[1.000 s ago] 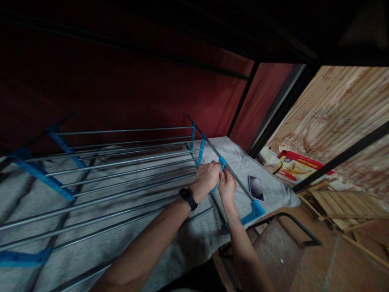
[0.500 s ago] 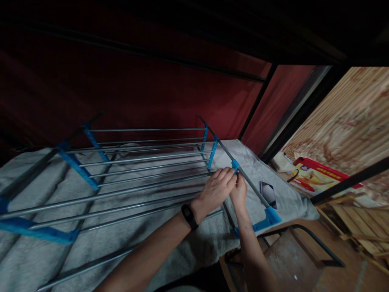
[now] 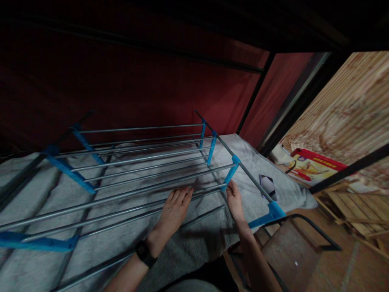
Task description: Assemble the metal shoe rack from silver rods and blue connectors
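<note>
A rack of grey metal rods with blue plastic brackets lies across a grey cloth [image 3: 249, 162]. My left hand [image 3: 175, 207], with a black band on its wrist, reaches over the front rods [image 3: 127, 211]; its fingers are stretched out close together. At the lower end of the near right blue bracket [image 3: 231, 174], my right hand [image 3: 235, 200] has its fingers curled against the plastic. The fingertips are partly hidden there. This bracket hangs from the right side tube [image 3: 253, 178], and rod ends meet it. A loose-ended rod [image 3: 203, 215] lies just below my left hand.
A phone [image 3: 267, 185] lies on the cloth right of the rack. A blue corner piece [image 3: 275, 210] ends the side tube. A chair [image 3: 291, 247] stands at the lower right. Beyond are a red and yellow box [image 3: 316, 166] and wooden slats [image 3: 358, 211].
My left hand has left the near right bracket and moved left and down to the front rods. My right hand has slid down to the bracket's lower end. The view has shifted slightly.
</note>
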### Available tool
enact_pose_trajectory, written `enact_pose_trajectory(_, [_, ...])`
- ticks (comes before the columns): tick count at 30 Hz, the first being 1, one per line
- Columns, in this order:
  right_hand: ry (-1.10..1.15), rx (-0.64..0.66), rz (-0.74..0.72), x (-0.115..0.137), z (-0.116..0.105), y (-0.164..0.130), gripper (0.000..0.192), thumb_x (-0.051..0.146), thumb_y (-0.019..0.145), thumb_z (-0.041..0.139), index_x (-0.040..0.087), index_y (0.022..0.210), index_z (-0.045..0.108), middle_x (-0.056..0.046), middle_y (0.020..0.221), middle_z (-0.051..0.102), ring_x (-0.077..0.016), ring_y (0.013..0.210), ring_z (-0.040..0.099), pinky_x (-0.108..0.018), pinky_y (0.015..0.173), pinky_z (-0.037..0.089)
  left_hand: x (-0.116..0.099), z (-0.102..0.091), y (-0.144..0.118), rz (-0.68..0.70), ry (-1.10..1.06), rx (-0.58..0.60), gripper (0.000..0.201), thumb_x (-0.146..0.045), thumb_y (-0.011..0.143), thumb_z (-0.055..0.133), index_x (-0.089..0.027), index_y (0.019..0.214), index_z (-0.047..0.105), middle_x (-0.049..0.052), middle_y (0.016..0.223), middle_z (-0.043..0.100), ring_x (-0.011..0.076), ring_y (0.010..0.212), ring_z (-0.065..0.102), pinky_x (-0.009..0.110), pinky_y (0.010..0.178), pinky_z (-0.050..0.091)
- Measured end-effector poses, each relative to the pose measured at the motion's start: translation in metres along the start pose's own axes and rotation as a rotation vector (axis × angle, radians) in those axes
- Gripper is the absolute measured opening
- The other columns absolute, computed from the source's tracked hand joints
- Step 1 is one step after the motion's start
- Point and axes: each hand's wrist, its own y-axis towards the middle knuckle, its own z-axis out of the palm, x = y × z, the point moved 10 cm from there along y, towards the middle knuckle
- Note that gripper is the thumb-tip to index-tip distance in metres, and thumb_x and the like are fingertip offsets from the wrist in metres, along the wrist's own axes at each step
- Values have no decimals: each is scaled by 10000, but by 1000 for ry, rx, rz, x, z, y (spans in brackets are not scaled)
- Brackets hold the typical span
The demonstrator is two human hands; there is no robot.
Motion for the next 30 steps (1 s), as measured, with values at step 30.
enact_pose_trajectory(30, [-183,-37,-117,47,3,20,252,446,945,505,227,1030,597,-70,964,685,-249,904,611,-368,859,496,-8,-11,55,-91,-134,137,561,3,906,470,-220,1399,617,84,1156,733,235,995,692,383,900,560])
